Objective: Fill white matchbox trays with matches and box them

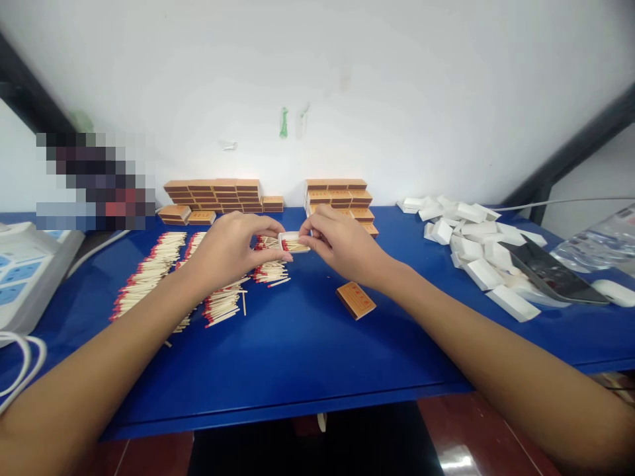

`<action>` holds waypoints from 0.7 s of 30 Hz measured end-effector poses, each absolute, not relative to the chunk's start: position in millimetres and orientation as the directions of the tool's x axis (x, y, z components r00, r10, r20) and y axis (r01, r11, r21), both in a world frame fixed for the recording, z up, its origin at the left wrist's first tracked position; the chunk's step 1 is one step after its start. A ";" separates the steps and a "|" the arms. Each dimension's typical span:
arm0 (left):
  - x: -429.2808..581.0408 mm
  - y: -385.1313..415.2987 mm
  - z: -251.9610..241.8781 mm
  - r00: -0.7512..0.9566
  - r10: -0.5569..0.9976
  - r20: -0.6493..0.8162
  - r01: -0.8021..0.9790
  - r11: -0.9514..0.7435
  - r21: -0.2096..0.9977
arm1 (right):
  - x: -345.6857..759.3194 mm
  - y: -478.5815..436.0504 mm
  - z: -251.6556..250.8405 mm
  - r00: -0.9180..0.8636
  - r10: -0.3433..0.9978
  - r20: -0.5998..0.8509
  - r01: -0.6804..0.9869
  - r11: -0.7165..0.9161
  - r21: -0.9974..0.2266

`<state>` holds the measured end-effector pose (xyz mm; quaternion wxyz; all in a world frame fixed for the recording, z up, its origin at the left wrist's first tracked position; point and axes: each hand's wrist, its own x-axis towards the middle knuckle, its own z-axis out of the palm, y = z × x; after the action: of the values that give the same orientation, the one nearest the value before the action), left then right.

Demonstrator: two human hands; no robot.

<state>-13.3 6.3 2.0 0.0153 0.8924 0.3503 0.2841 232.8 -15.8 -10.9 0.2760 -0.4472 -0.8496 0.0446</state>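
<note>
Small white match-filled cardboard tray (pixel 292 242) is being pinched by left hand (pixel 225 251) and right hand (pixel 342 248), toward blue table's (pixel 297 357) back edge; flat orange cardboard sleeve (pixel 356 300) is lying just beside.

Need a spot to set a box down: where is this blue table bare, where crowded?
Bare: the table from the lone matchbox to its front edge, and the gap between the matchbox stacks. Crowded: loose matches left, white trays right. The left hand and right hand hold a filled tray.
</note>
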 end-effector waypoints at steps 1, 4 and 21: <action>-12.9 5.8 2.5 0.595 0.630 0.498 0.614 -0.757 0.223 | 232.9 -15.3 -11.3 -0.451 0.785 0.425 0.734 0.597 -0.324; -11.4 4.3 3.8 0.606 0.630 0.485 0.606 -0.761 0.231 | 232.7 -15.0 -12.5 -0.466 0.779 0.420 0.720 0.610 -0.332; -24.2 17.9 -0.2 0.563 0.643 0.520 0.684 -0.715 0.144 | 216.0 -35.5 -25.1 -0.695 0.680 0.234 0.558 0.715 -0.421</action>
<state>-24.2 17.9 -0.2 -0.0371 0.8832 0.3757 0.2783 216.0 -35.5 -25.1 0.1898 -0.3415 -0.9064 0.1606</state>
